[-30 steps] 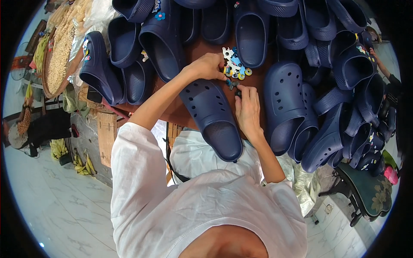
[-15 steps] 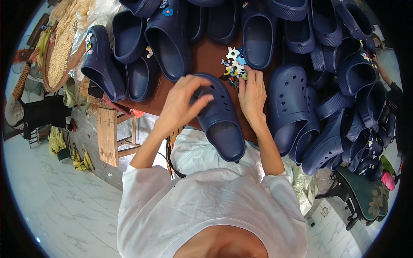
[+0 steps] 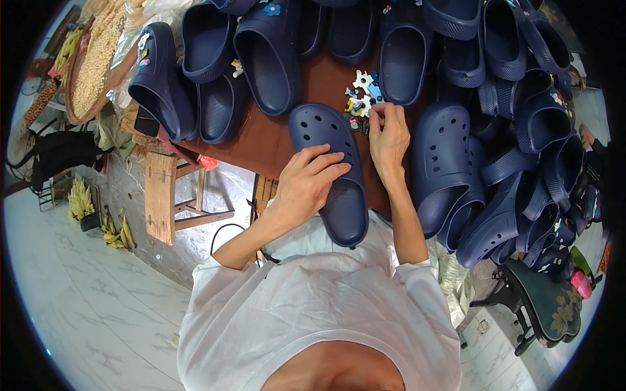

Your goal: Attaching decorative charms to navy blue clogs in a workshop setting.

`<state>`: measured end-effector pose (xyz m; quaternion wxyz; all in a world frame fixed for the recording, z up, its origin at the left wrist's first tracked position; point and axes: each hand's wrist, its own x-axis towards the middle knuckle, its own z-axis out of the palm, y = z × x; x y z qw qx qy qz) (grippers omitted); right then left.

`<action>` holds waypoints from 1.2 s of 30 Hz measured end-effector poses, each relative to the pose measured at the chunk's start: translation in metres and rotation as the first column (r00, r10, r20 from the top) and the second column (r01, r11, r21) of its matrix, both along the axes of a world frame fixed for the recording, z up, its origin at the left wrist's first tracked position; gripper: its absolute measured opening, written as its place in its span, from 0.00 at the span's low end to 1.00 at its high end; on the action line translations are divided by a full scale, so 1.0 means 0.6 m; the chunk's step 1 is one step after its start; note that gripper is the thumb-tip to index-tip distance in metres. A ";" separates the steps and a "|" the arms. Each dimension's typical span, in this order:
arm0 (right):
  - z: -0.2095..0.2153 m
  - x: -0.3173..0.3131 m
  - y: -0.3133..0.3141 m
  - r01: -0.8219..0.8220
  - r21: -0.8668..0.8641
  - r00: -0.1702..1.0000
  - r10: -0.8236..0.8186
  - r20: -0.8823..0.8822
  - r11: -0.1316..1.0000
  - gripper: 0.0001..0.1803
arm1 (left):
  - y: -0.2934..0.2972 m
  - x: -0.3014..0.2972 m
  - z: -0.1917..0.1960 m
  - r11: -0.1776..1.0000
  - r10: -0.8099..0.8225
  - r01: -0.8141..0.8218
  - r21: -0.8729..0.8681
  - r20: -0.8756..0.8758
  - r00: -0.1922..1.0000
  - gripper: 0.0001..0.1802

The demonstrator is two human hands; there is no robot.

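A navy blue clog (image 3: 319,127) with round holes lies in front of me, its toe pointing away. My left hand (image 3: 306,179) is closed over the clog's left side, fingers across its upper by the opening; its thumb is hidden. Small colourful shoe charms (image 3: 362,101) lie in a loose pile beyond the clog's right side. At the near right edge of that pile, my right hand (image 3: 389,133) has its fingertips pinched together. Whatever sits between those fingertips is too small and covered to make out.
Several more navy clogs (image 3: 440,153) crowd the right and far side of the brown table (image 3: 267,146); some carry charms. To the left are a wooden stool (image 3: 160,195), a round tray of pale grains (image 3: 98,78) and bananas (image 3: 117,233). A dark padded chair (image 3: 548,306) stands at lower right.
My left hand has come down from above the clog's toe and now rests nearer its opening. My right fingertips have drawn slightly back from the charms and pinched together.
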<state>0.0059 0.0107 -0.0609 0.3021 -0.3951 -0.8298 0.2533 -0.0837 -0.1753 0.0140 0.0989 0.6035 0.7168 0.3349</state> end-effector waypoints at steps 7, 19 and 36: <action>0.005 0.001 -0.003 -0.028 -0.040 0.997 0.025 -0.079 0.999 0.06 | -0.015 -0.038 0.010 0.994 -0.109 0.108 0.010 0.022 0.994 0.21; 0.089 0.028 -0.049 -0.109 0.033 0.965 0.113 -0.238 0.994 0.10 | -0.046 -0.009 0.021 0.999 0.006 -0.005 0.041 -0.014 1.000 0.24; 0.081 -0.022 -0.062 -0.472 -0.248 0.861 0.382 -0.336 0.846 0.10 | -0.034 0.060 -0.055 0.943 0.137 -0.315 -0.107 0.988 0.076 0.27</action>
